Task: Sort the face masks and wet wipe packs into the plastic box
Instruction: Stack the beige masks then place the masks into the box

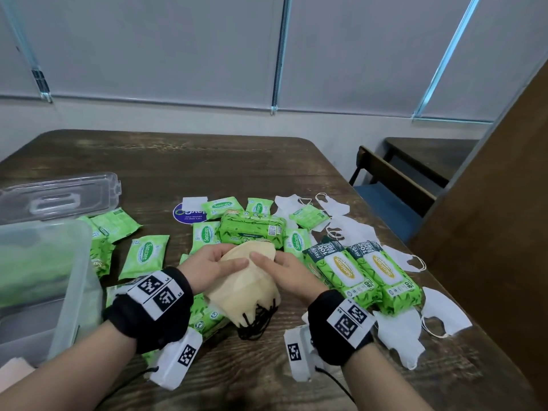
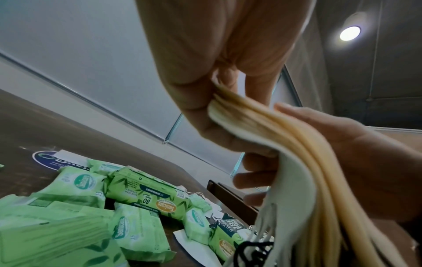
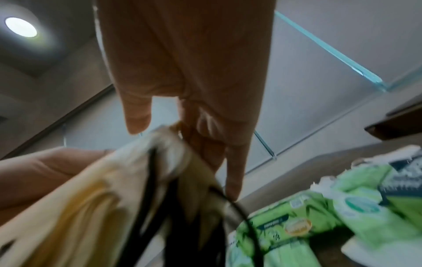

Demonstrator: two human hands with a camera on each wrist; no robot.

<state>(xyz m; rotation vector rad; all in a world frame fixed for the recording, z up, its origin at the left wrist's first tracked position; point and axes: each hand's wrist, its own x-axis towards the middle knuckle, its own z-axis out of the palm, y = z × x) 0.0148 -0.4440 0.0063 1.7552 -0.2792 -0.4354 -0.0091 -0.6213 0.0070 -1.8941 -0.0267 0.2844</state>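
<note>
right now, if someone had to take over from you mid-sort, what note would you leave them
Left hand and right hand both grip one stack of beige masks, black ear loops hanging, above the table.
Plastic box stands at the left, open, with green packs already inside; its lid lies behind it.
Left to do: this stack goes in, then the white masks at the right, the large wipe packs and the small wipe packs scattered over the middle.

Dark wooden table (image 1: 207, 161). On it: green wet wipe packs (image 1: 146, 256), white face masks (image 1: 355, 229), clear plastic box (image 1: 74, 277), its lid (image 1: 59, 197), round blue sticker (image 1: 185, 215).
</note>
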